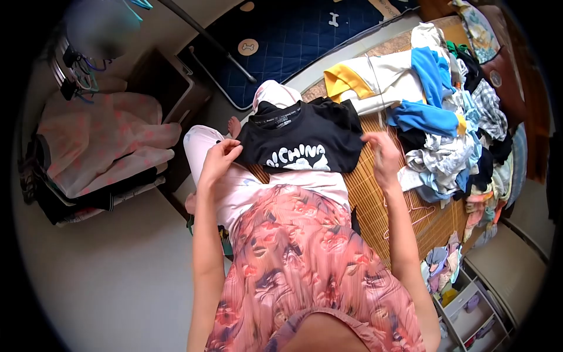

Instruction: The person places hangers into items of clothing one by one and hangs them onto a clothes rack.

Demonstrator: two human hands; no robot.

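A black T-shirt [314,132] with white lettering lies folded across my lap, its collar facing away from me. My left hand [221,157] pinches the shirt's left edge between thumb and fingers. Beside the shirt's right edge is my right hand [384,155], loosely curled, fingers apart, with the fingertips close to the black cloth. No cloth shows between these fingers.
A bamboo mat [372,205] lies beneath, bearing a large clothes pile [448,141] at right and pink hangers [413,214]. A white, yellow and blue garment [369,79] lies behind. More clothes [105,141] are stacked left. An open drawer organizer [469,311] stands lower right.
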